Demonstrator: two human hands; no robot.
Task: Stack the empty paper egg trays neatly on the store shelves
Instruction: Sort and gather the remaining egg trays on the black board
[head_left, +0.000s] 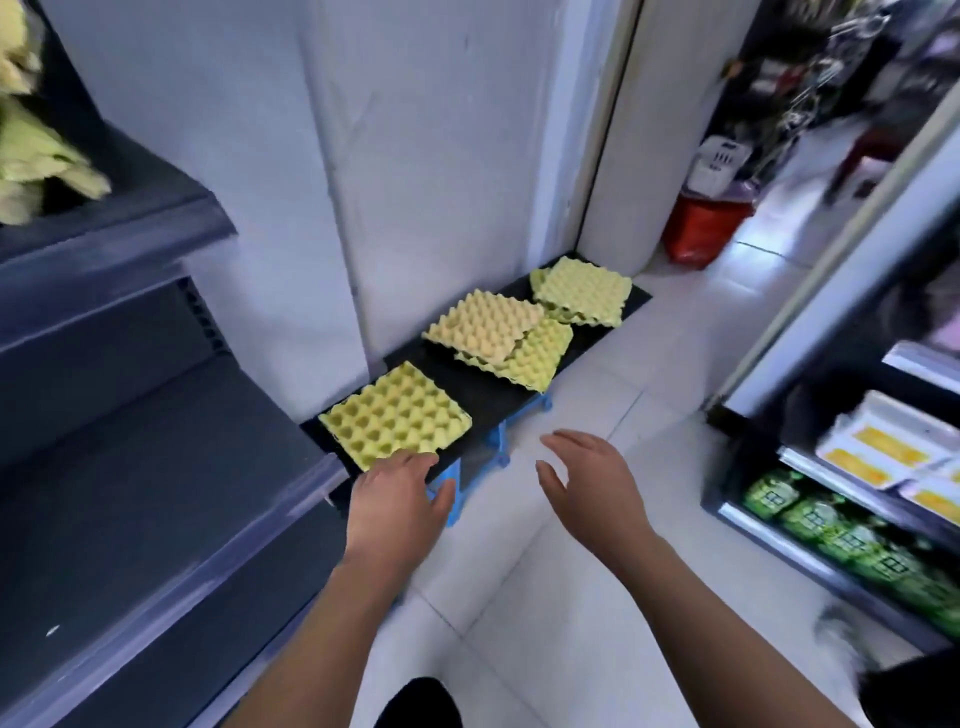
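Our left hand (400, 488), fingers straight, touches the front edge of the near tray (395, 415). Our right hand (587, 478) hovers spread, right of it. We should slide fingers under both sides and lift it level toward the shelf (156, 467) on its left.

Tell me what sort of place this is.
Probably a small grocery shop: dark display shelves on the left, a cooler stocked with green cans on the right, and paper egg trays on a low black platform.
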